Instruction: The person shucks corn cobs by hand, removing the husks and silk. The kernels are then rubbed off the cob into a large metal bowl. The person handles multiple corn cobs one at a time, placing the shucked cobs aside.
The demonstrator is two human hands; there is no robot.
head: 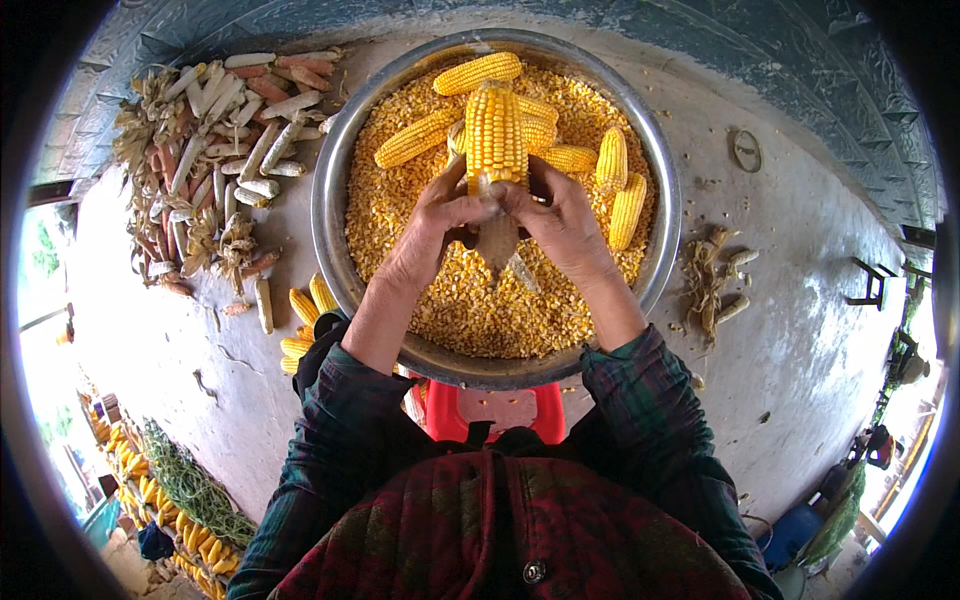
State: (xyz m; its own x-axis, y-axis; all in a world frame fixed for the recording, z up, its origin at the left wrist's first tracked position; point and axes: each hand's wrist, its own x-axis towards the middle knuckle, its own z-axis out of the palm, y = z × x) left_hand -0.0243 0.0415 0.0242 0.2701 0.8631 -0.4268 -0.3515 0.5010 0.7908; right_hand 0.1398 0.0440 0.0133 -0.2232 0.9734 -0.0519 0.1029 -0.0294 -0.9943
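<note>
Both of my hands grip one large ear of yellow corn (496, 135) above a wide metal basin (666, 217). My left hand (441, 206) holds its lower left side, and my right hand (559, 217) its lower right, thumbs near a pale patch bare of kernels. The ear's lower end, brownish and bare, points towards me. Loose corn kernels (487, 326) fill much of the basin. On them lie several whole ears, among them one at the back (478, 73), one at the left (418, 138) and two at the right (628, 210).
Stripped cobs and dry husks (225, 150) are heaped on the floor left of the basin. More ears (304, 311) lie by my left forearm. Husks (705, 289) lie at the right, near a small ring (746, 151). Below the basin is a red plastic stool (551, 412).
</note>
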